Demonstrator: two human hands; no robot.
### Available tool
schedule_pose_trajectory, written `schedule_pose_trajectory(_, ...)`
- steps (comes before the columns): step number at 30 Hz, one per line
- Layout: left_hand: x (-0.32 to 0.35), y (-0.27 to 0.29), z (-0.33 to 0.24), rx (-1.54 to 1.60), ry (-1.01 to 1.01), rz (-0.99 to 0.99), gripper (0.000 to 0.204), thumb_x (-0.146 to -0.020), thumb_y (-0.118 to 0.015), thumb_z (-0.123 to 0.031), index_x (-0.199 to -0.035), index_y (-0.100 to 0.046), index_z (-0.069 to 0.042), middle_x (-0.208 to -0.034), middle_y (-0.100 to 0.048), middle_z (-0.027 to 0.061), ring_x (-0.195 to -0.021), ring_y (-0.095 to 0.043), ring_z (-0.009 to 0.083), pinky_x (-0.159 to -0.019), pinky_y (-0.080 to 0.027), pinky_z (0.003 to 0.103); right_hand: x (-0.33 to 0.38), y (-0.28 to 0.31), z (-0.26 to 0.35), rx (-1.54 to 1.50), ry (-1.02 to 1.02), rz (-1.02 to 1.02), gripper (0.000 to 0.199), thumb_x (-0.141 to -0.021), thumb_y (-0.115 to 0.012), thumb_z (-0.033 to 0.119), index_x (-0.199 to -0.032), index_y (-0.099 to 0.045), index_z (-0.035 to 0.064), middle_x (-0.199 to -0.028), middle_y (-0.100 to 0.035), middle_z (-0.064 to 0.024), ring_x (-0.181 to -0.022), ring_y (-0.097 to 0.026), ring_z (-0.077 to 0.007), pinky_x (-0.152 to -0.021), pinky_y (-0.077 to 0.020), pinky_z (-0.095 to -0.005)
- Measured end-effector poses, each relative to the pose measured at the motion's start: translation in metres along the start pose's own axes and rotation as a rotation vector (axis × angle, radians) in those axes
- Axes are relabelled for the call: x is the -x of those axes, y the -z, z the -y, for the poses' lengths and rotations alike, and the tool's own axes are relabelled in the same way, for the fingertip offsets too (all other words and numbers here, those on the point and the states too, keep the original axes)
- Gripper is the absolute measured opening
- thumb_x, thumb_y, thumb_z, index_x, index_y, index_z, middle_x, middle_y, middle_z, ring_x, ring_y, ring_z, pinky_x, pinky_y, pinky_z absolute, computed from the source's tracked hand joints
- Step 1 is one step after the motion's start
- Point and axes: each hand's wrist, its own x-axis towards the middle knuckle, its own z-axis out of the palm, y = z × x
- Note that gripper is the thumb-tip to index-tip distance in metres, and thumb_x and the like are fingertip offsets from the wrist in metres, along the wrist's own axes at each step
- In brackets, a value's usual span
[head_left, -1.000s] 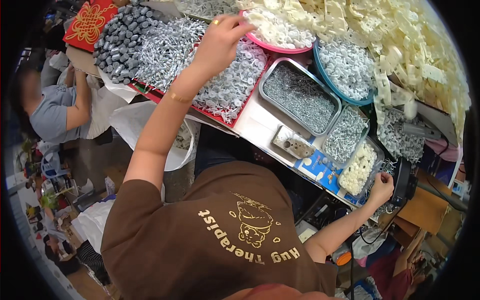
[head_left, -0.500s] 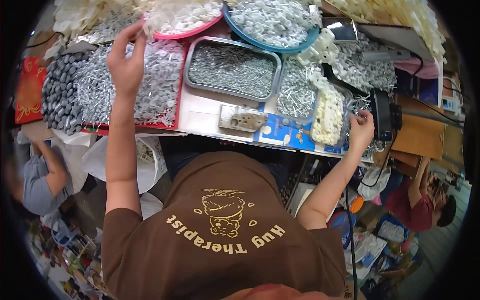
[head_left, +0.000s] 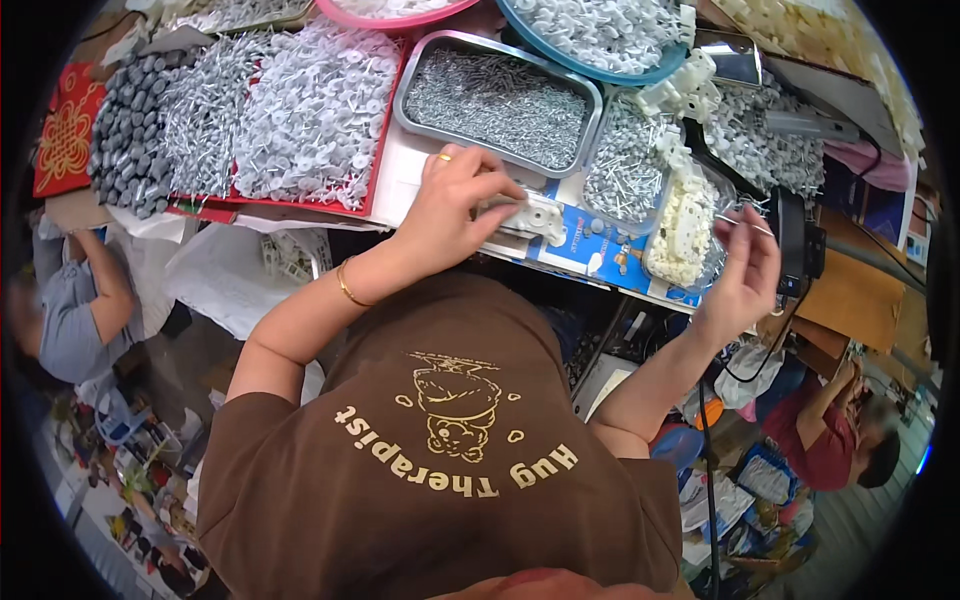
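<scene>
Over the middle of the table's near edge, my left hand (head_left: 455, 210) is closed, thumb and fingers pinched at one end of a white plastic piece (head_left: 545, 222) with holes. This piece lies where a small metal block was; the block itself is mostly hidden by the piece and my fingers. At the right, my right hand (head_left: 745, 265) pinches a thin metal pin (head_left: 745, 224) between thumb and fingertips. It hovers beside a clear tray of cream-coloured small parts (head_left: 682, 235). A rectangular metal tray of small pins (head_left: 500, 100) stands just beyond my left hand.
Left lies a red tray of white discs (head_left: 315, 110), with silver pins (head_left: 205, 110) and grey plugs (head_left: 130, 140) beside it. Pink (head_left: 400, 18) and blue (head_left: 560, 68) basins stand behind. A black device (head_left: 800, 240) is at the right. People sit at both sides.
My left hand has come from the pink basin at the far left down to the metal block, with a white plastic piece. My right hand has lifted back from the loose pins, holding one.
</scene>
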Motion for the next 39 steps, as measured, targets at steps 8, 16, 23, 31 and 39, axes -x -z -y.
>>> schedule_pose_trajectory(8, -0.004, -0.004, -0.008, -0.11, 0.012, 0.008, 0.013, -0.081, -0.078, -0.015, -0.094, -0.075, -0.015, -0.096, -0.062, -0.0009, -0.095, -0.056, 0.0191, -0.091, -0.031, 0.04, 0.056, -0.051, 0.005, -0.054, -0.179, 0.585, 0.018, -0.096, -0.06, -0.006, -0.111, -0.071, -0.0072, -0.101, -0.072, -0.011, -0.091, -0.069, -0.0155, -0.083, -0.0561, -0.0278)
schedule_pose_trajectory(16, -0.004, -0.004, -0.002, -0.095, 0.036, 0.064, 0.012, -0.08, -0.079, -0.015, -0.092, -0.078, -0.019, -0.098, -0.063, -0.0025, -0.097, -0.057, 0.0193, -0.095, -0.03, 0.041, 0.064, -0.055, 0.007, 0.121, -0.05, 0.55, 0.018, -0.092, -0.061, -0.008, -0.106, -0.072, -0.0058, -0.097, -0.073, -0.0111, -0.086, -0.07, -0.0144, -0.078, -0.0549, -0.0262)
schedule_pose_trajectory(23, 0.0, -0.003, -0.009, -0.254, -0.063, 0.067, 0.017, -0.081, -0.078, -0.023, -0.099, -0.077, -0.023, -0.107, -0.063, -0.0003, -0.107, -0.055, 0.0235, -0.095, -0.028, 0.047, 0.072, -0.057, 0.008, 0.278, 0.244, 0.537, 0.021, -0.084, -0.068, -0.005, -0.102, -0.076, 0.0019, -0.105, -0.073, -0.0109, -0.093, -0.069, -0.0233, -0.082, -0.0544, -0.0327)
schedule_pose_trajectory(31, 0.008, -0.009, -0.01, -0.344, -0.104, -0.019, 0.019, -0.083, -0.077, -0.027, -0.101, -0.077, -0.025, -0.11, -0.063, 0.0004, -0.109, -0.056, 0.0235, -0.094, -0.028, 0.048, 0.054, -0.059, 0.023, 0.333, 0.472, 0.966, 0.011, -0.078, -0.078, 0.032, -0.084, -0.079, 0.0224, -0.135, -0.06, -0.0036, -0.136, -0.04, -0.0344, -0.112, -0.0224, -0.0481)
schedule_pose_trajectory(39, 0.009, -0.008, -0.005, -0.345, -0.099, -0.006, 0.019, -0.082, -0.077, -0.025, -0.101, -0.077, -0.025, -0.111, -0.063, 0.0015, -0.109, -0.056, 0.0233, -0.093, -0.029, 0.048, 0.063, -0.068, 0.033, 0.394, 0.501, 1.026, 0.017, -0.074, -0.082, 0.031, -0.087, -0.08, 0.0206, -0.134, -0.06, -0.0033, -0.133, -0.043, -0.0312, -0.109, -0.0237, -0.048)
